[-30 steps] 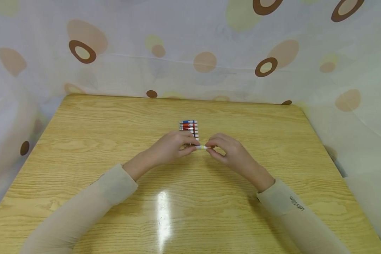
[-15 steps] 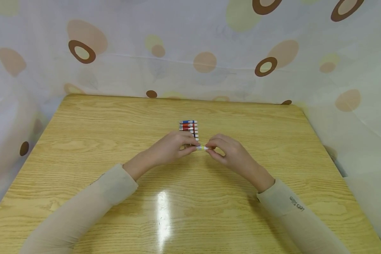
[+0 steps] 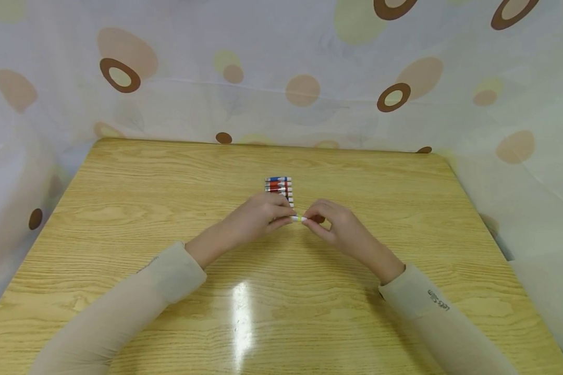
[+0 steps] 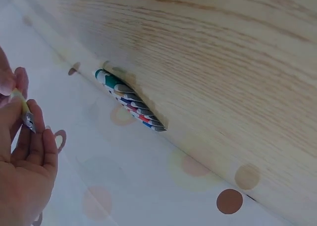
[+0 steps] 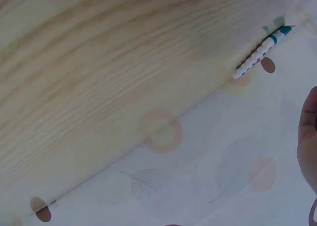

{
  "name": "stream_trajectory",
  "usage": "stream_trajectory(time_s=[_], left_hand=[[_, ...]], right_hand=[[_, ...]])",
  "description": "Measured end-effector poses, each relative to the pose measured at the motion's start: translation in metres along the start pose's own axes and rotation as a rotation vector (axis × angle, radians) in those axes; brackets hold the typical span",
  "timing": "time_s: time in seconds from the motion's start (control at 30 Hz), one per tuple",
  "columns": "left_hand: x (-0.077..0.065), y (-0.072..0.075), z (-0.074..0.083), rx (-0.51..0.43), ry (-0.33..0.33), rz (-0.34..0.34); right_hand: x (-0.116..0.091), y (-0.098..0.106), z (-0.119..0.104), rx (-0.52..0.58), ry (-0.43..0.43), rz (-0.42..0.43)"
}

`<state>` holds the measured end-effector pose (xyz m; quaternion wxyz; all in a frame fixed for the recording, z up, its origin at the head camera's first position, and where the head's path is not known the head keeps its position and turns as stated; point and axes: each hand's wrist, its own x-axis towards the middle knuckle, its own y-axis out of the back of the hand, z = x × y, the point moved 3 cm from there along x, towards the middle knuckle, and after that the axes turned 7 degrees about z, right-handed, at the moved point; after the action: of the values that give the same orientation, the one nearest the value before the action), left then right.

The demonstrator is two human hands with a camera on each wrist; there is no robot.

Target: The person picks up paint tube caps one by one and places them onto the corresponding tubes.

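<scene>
A small yellow-and-white paint tube (image 3: 299, 219) is held level between both hands above the middle of the table. My left hand (image 3: 260, 216) pinches its body between thumb and fingers. In the left wrist view, the tube's silver crimped end (image 4: 28, 121) pokes out past the left fingers. The fingertips of my right hand (image 3: 340, 226) pinch the tube's white end, which they mostly cover. Just beyond the left hand lies a row of paint tubes (image 3: 279, 184), side by side, blue and red ones at the far end; the left hand hides part of it.
A green tube (image 4: 113, 81) is at the near end of the row in the left wrist view. The wood-grain table (image 3: 169, 177) stretches out around the hands. A white curtain with brown and beige spots (image 3: 272, 67) hangs along its back and sides.
My left hand has shifted slightly to the right along the tube, and less of the tube shows between the hands. The right hand keeps its pinch almost in place.
</scene>
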<state>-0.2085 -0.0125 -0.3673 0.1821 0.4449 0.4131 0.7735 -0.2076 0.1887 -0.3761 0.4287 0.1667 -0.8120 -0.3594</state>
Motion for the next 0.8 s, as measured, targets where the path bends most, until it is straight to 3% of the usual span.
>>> stream_trajectory(time_s=[0.2, 0.33, 0.43, 0.8], left_hand=[[-0.004, -0.002, 0.006, 0.205, -0.216, 0.127], [-0.006, -0.003, 0.01, 0.278, -0.315, 0.198], [-0.007, -0.003, 0.011, 0.282, -0.298, 0.194], [-0.007, -0.005, 0.007, 0.24, -0.086, 0.09]], right_hand=[[-0.002, 0.0, 0.003, 0.09, -0.256, -0.085], [-0.004, -0.001, 0.007, 0.12, -0.347, -0.124], [-0.003, 0.0, 0.008, 0.123, -0.357, -0.137], [-0.001, -0.005, 0.007, 0.106, -0.34, -0.185]])
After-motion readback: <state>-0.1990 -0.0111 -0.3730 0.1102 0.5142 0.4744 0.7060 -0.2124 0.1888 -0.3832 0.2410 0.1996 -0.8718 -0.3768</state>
